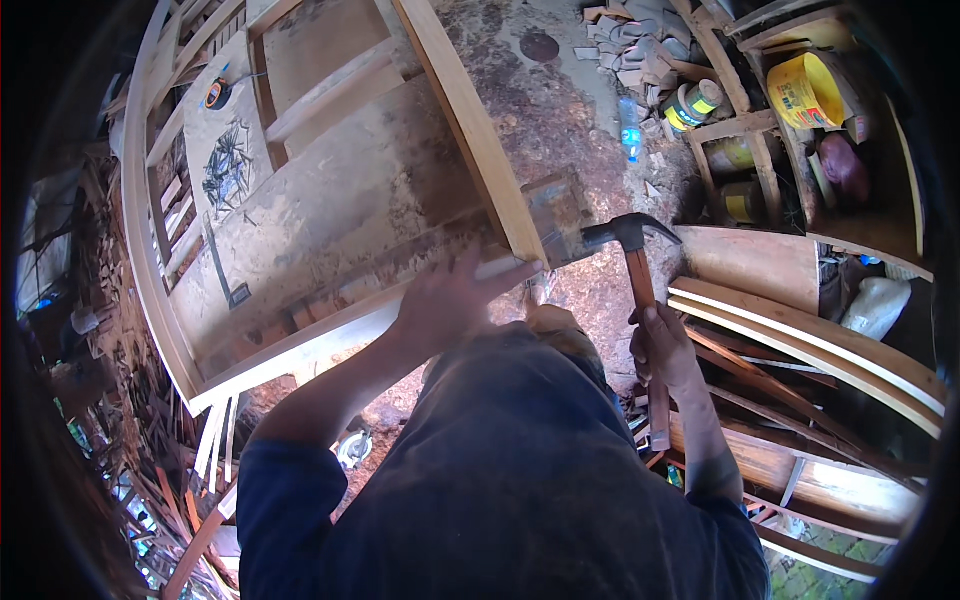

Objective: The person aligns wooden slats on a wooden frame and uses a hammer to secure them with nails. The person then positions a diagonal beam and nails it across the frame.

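My right hand (pixel 664 345) is wrapped round the wooden handle of a claw hammer (pixel 640 275). Its dark head is level with the near right corner of a wooden frame (pixel 478 150), a short gap away from the wood. My left hand (pixel 447 302) lies on the near rail by that corner, fingers spread, one stretched toward the joint. Whether a nail sits at the joint is too small to make out. On the panels inside the frame are a heap of nails (pixel 228 168), a tape measure (pixel 215 94) and a thin L-shaped metal tool (pixel 222 265).
Long boards (pixel 810 345) lie stacked to my right. Beyond them stands an open wooden cabinet holding a yellow bucket (pixel 800 92). A plastic bottle (pixel 629 130), cans (pixel 692 105) and wood offcuts (pixel 640 45) are at the far right. Scrap strips (pixel 185 510) litter the left.
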`<state>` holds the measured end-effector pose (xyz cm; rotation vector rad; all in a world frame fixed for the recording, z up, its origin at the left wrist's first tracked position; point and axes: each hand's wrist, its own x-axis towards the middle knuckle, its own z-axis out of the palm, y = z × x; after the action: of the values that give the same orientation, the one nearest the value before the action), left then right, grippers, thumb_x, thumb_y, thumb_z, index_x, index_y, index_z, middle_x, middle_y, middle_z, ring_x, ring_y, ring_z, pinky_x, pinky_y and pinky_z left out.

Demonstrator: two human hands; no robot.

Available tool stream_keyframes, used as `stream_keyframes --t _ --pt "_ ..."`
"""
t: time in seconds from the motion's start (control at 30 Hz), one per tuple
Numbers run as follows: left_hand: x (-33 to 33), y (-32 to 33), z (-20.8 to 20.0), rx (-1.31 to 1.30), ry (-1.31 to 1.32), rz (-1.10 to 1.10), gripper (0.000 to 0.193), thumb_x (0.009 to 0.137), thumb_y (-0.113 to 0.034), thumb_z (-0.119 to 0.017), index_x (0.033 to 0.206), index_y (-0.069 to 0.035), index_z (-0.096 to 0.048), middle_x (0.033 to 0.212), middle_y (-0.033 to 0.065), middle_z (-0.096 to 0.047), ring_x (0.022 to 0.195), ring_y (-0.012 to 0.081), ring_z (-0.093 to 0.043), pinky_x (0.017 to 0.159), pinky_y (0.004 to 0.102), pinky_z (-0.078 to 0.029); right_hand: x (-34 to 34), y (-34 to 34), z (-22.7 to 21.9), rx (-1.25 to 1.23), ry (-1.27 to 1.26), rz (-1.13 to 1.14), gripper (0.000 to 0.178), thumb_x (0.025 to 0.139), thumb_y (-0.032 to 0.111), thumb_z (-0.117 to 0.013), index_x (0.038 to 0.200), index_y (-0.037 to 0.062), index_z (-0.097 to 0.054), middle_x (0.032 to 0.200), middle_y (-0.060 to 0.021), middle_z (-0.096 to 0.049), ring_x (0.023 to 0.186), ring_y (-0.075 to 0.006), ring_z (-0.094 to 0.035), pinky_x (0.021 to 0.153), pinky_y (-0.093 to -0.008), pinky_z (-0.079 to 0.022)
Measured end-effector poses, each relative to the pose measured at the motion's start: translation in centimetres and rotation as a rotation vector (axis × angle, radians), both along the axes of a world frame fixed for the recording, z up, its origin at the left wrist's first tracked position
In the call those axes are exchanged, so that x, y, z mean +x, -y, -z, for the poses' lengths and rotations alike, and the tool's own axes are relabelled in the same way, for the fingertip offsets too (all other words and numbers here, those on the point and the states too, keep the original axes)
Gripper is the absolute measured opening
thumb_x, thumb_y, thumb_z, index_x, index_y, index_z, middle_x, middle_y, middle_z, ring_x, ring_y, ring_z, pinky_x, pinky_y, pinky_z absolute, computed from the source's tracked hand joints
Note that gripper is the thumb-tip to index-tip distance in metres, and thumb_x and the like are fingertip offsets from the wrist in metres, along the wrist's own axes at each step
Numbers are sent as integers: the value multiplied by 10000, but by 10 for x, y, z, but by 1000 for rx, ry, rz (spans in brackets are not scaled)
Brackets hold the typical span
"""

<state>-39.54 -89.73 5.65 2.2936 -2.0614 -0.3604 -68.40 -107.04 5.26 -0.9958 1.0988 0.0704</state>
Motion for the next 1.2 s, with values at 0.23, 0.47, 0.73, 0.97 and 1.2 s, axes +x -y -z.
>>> stream_keyframes --t 0.23,0.47,0.73,0.97,1.2 --pt "4 0 6 -48 -77 11 626 909 -415 -642 1502 -440 -442 1085 172 -584 754 330 -696 605 435 -607 5 59 -29 121 88 118 409 1072 453 -444 980 68 -546 589 -20 -478 376 -116 -440 347 -272 -381" --pt "6 11 -6 175 -197 -19 683 882 -581 -594 1524 -459 -396 1281 254 -550 1049 443 -633 888 500 -525 19 67 -31 -19 -43 -352 345 1063 403 -501 919 90 -519 602 -7 -480 418 -114 -446 385 -272 -379" --pt "5 10 0 6 -91 5 755 807 -182 -726 1480 -429 -490 1213 197 -603 896 306 -695 677 386 -617 19 89 -44 270 -162 -177 332 1061 421 -511 936 114 -534 624 16 -484 443 -89 -460 392 -258 -372" --pt "3 9 4 -41 -8 31 695 806 -153 -696 1435 -410 -549 1077 145 -600 768 254 -668 558 342 -591 -16 207 -80 -331 395 559 266 1120 294 -364 1031 104 -527 667 35 -399 457 -49 -347 400 -207 -340" --pt "7 10 8 -53 -71 34 664 812 -143 -681 1409 -413 -571 1074 145 -609 779 262 -673 579 357 -600 31 64 -47 220 -229 -252 276 1039 374 -561 1051 103 -610 672 38 -538 497 -73 -486 449 -238 -397"
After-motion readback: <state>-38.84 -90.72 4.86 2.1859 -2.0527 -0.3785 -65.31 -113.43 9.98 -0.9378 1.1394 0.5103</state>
